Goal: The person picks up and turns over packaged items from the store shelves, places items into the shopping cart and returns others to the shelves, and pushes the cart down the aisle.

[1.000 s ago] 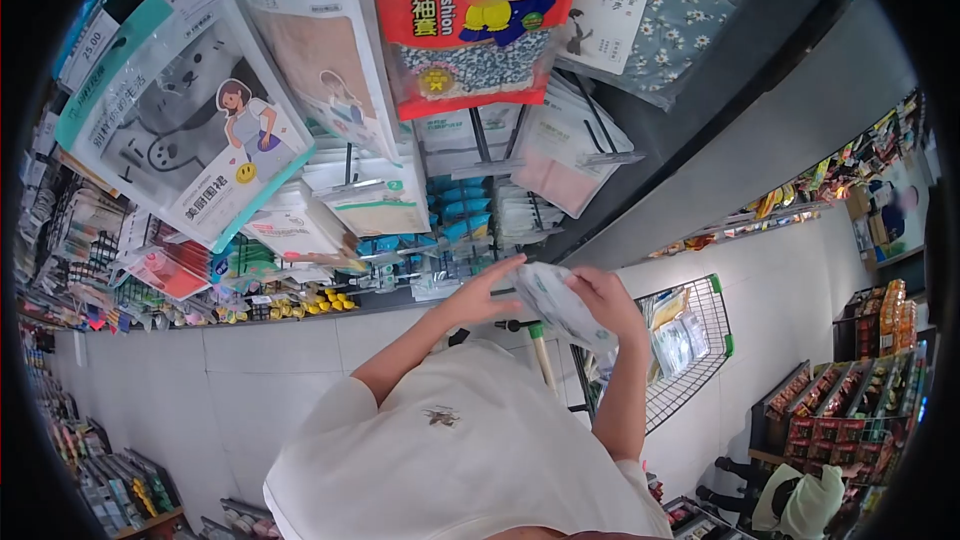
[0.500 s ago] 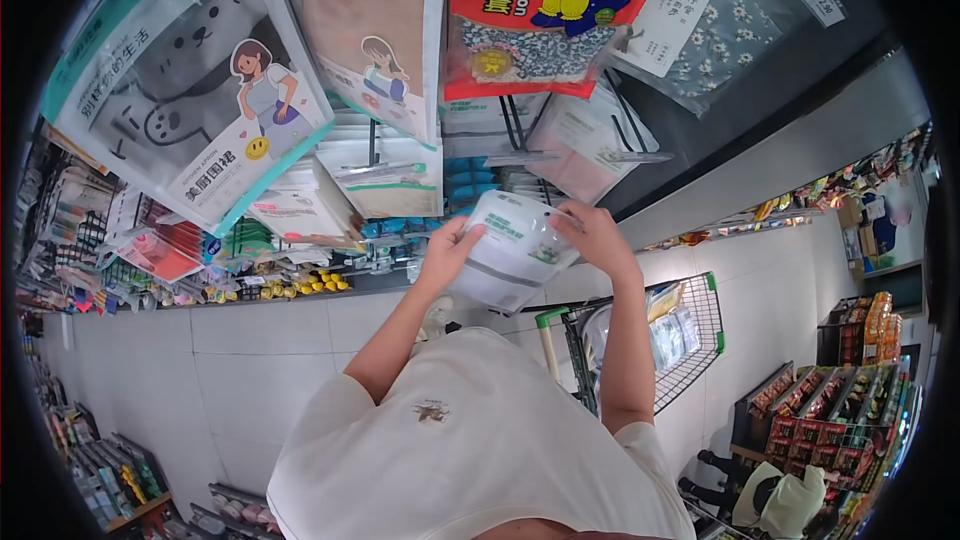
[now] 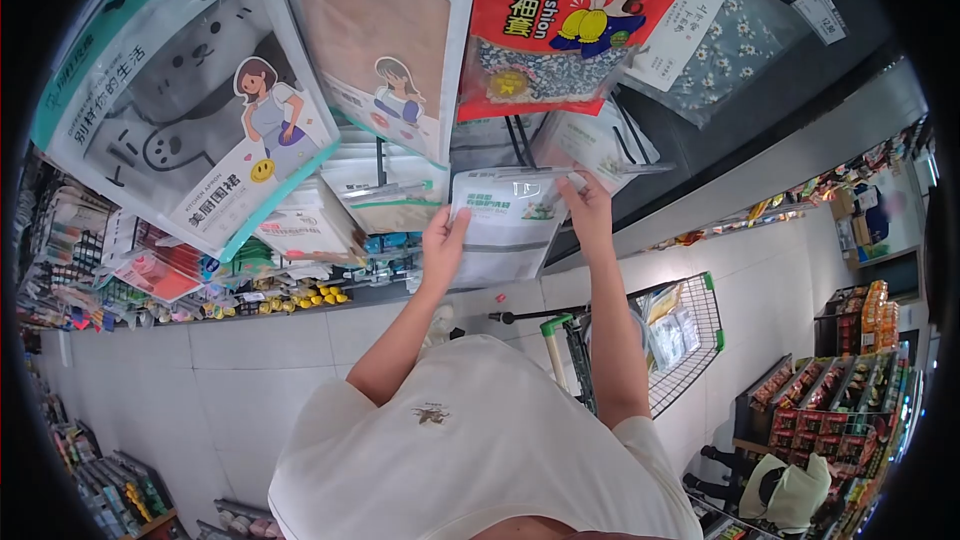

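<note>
Both my hands hold a flat, clear and white package with green print (image 3: 505, 230) upright before the hanging goods. My left hand (image 3: 443, 245) grips its left edge, thumb on the front. At its upper right corner, my right hand (image 3: 588, 205) pinches the edge. Just above hang a red "Fashion" packet (image 3: 560, 25) and a beige package in a white bag (image 3: 375, 30). A pink-and-white pack (image 3: 590, 145) on a hook is close behind my right hand.
A shopping cart (image 3: 690, 340) with packages inside stands at the right, its green-ended handle near my body. A large apron package (image 3: 190, 100) hangs at the left. Snack racks (image 3: 825, 410) and a crouching person (image 3: 785, 490) are at the lower right.
My left hand has closed on the package, which was in my right hand alone. The package has turned from slanted to upright, its printed front facing me, and has been raised towards the hooks.
</note>
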A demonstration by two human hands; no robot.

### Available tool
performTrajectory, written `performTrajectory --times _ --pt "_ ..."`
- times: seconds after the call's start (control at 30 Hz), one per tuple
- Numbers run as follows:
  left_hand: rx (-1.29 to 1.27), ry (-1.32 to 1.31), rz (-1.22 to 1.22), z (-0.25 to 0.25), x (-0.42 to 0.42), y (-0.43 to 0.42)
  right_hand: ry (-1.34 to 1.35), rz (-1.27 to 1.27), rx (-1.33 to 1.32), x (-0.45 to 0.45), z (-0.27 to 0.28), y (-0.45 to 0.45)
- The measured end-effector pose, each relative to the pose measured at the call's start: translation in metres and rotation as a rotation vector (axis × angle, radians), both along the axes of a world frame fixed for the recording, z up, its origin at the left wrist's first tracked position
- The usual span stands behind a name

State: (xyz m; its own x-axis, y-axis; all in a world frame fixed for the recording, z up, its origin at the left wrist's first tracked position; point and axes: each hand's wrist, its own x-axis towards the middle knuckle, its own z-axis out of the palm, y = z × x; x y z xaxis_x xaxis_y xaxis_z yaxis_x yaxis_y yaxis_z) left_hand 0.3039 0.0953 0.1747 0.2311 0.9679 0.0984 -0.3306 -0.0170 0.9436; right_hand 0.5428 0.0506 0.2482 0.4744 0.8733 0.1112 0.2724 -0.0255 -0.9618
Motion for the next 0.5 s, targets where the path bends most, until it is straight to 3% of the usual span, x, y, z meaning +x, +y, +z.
performTrajectory --times 0.5 --pt "0.051 -0.004 -0.006 0.018 0.003 0.014 0.121 -0.016 0.149 -0.010 0.007 0.018"
